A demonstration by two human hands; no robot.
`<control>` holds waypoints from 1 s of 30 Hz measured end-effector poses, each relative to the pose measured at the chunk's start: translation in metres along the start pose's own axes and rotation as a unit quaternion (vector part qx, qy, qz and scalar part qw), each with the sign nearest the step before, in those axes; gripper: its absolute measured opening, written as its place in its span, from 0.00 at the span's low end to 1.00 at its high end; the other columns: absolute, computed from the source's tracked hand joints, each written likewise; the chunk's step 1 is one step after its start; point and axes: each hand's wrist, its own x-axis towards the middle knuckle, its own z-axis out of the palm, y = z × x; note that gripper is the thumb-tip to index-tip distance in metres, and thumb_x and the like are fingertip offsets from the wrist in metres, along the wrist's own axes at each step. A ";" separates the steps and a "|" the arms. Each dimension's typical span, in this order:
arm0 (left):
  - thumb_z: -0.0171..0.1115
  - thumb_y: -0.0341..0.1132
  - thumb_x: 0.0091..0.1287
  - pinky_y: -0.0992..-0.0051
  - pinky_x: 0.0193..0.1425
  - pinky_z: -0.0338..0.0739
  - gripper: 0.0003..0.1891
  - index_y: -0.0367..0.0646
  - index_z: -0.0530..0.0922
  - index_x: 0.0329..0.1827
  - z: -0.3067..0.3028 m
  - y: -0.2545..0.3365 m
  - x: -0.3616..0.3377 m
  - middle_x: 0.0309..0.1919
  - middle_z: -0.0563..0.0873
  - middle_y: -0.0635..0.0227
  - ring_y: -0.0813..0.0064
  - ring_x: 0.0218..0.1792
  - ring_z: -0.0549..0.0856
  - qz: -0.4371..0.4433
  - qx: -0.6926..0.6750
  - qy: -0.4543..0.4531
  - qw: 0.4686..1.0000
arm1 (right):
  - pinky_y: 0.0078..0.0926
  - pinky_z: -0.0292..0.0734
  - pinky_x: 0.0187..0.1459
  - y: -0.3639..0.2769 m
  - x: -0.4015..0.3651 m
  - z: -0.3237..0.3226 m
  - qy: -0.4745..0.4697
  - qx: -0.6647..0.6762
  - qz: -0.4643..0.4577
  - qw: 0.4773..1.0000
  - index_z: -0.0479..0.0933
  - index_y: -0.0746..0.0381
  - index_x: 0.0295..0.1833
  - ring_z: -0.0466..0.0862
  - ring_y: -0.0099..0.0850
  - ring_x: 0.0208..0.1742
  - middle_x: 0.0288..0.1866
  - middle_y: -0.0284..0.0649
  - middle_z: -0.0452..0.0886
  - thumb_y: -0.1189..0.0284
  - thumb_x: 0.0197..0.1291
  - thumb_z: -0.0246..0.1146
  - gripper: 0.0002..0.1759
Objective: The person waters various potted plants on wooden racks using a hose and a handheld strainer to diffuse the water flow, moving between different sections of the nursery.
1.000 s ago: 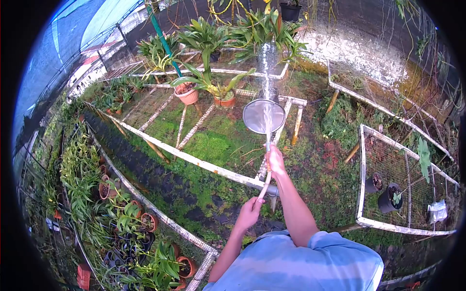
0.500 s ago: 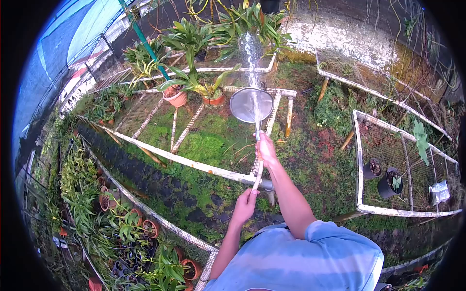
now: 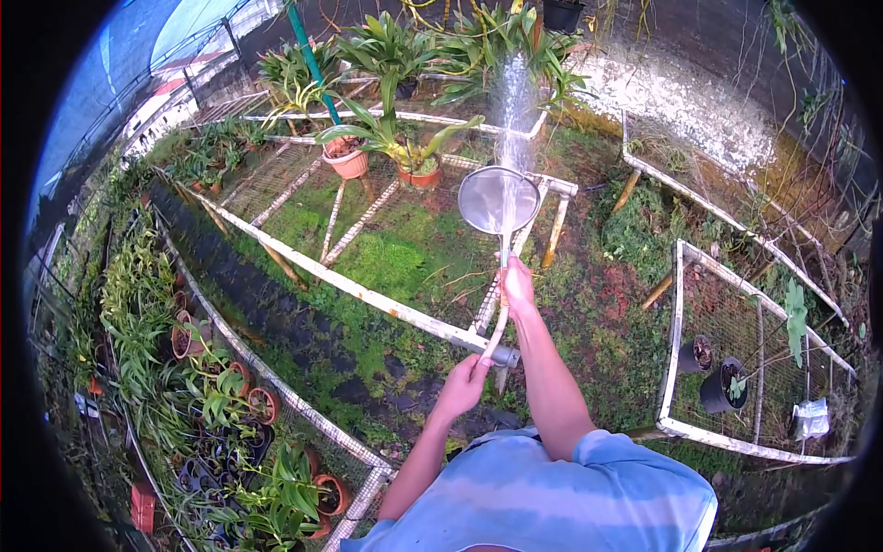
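Observation:
My right hand (image 3: 519, 285) is closed around the front end of a pale hose (image 3: 498, 336) and the handle of a round mesh strainer (image 3: 483, 198). The strainer is held out ahead, above the corner of a mesh bench. Water (image 3: 515, 101) streams over or through its mesh toward leafy plants (image 3: 501, 41) at the back. Further down the hose, my left hand (image 3: 463, 386) grips it between thumb and fingers. Just past the hands lies a grey pipe end (image 3: 504, 355) at the bench frame.
Potted plants in terracotta pots (image 3: 346, 158) stand on the white-framed bench (image 3: 368, 299). Black pots (image 3: 723, 386) sit on a right-hand bench (image 3: 676, 350). Crowded pots (image 3: 263, 405) line the lower left. A green post (image 3: 313, 60) rises behind; mossy ground lies between the benches.
The view has tilted and shifted slightly, so the strainer, hands and far plants appear further right. Both hands keep their hold, and water still streams forward, now in a wider-looking spray.

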 end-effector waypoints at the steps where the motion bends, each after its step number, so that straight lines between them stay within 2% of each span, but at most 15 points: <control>1: 0.50 0.39 0.77 0.79 0.26 0.62 0.14 0.39 0.80 0.47 0.000 -0.003 0.002 0.23 0.68 0.81 0.87 0.23 0.65 0.005 -0.001 0.001 1.000 | 0.19 0.64 0.16 -0.001 0.000 0.001 0.001 -0.003 -0.001 1.000 0.77 0.59 0.57 0.67 0.19 0.15 0.22 0.29 0.70 0.56 0.77 0.41 0.24; 7: 0.50 0.40 0.77 0.79 0.26 0.62 0.14 0.39 0.80 0.47 -0.004 -0.003 0.004 0.23 0.69 0.80 0.87 0.23 0.66 0.012 0.025 0.011 1.000 | 0.18 0.65 0.16 -0.002 -0.001 0.004 0.005 0.007 -0.009 1.000 0.78 0.60 0.56 0.67 0.19 0.15 0.21 0.29 0.70 0.56 0.77 0.43 0.24; 13: 0.50 0.40 0.78 0.80 0.26 0.62 0.14 0.39 0.80 0.47 -0.006 -0.006 0.005 0.23 0.69 0.81 0.88 0.24 0.66 0.005 -0.001 0.006 1.000 | 0.19 0.67 0.16 0.003 0.006 0.007 0.016 0.045 -0.014 0.999 0.79 0.60 0.52 0.66 0.20 0.15 0.21 0.30 0.69 0.60 0.77 0.43 0.21; 15: 0.50 0.40 0.78 0.81 0.26 0.61 0.14 0.40 0.80 0.47 -0.005 -0.006 0.007 0.23 0.68 0.82 0.89 0.24 0.66 0.015 -0.002 0.014 1.000 | 0.19 0.66 0.16 0.005 0.006 0.007 0.013 0.039 -0.014 0.999 0.78 0.61 0.53 0.65 0.19 0.15 0.22 0.30 0.69 0.57 0.77 0.44 0.22; 18: 0.51 0.41 0.76 0.74 0.30 0.66 0.15 0.37 0.80 0.47 -0.006 -0.006 0.007 0.22 0.73 0.74 0.82 0.25 0.70 -0.008 -0.006 0.009 1.000 | 0.19 0.66 0.16 0.007 0.007 0.006 0.002 0.037 -0.021 0.999 0.78 0.61 0.54 0.65 0.20 0.16 0.22 0.31 0.69 0.56 0.77 0.44 0.23; 24: 0.51 0.40 0.76 0.75 0.29 0.64 0.15 0.37 0.80 0.47 -0.005 -0.007 0.006 0.21 0.69 0.75 0.83 0.24 0.68 0.000 0.009 0.016 1.000 | 0.20 0.67 0.16 0.004 0.006 0.007 0.010 0.041 -0.012 0.999 0.79 0.61 0.53 0.66 0.19 0.15 0.21 0.30 0.68 0.60 0.77 0.43 0.22; 30: 0.51 0.41 0.77 0.77 0.29 0.65 0.15 0.38 0.80 0.47 -0.006 -0.003 0.002 0.23 0.70 0.78 0.85 0.25 0.68 0.012 0.035 0.018 0.999 | 0.20 0.67 0.16 0.007 0.005 0.006 0.011 0.031 -0.003 0.999 0.79 0.61 0.54 0.67 0.20 0.15 0.21 0.30 0.69 0.56 0.77 0.43 0.24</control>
